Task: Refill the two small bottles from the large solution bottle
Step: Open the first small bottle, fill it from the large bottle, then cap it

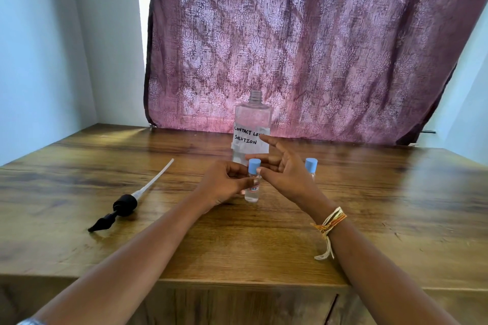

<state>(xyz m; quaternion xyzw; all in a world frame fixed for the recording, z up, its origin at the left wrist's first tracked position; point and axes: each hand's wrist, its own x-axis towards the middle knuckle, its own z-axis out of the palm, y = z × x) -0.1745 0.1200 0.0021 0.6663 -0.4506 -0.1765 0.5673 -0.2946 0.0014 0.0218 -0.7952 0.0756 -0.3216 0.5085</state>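
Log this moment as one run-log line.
left hand: grips blue-capped small clear bottle | right hand: open beside it | second blue-capped bottle: capped | large labelled solution bottle: uncapped

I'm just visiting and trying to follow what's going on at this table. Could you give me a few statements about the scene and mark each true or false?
1. The large solution bottle stands open, with no cap on its neck. True.
2. The pump dispenser is screwed onto the large bottle. False: it lies on the wooden table, to the left of the hands.
3. The left hand holds the near small bottle. True.
4. Both small bottles have lost their blue caps. False: the near one and the far small bottle each wear a blue cap.
5. The right hand grips the large bottle. False: its fingers are spread and grip nothing.
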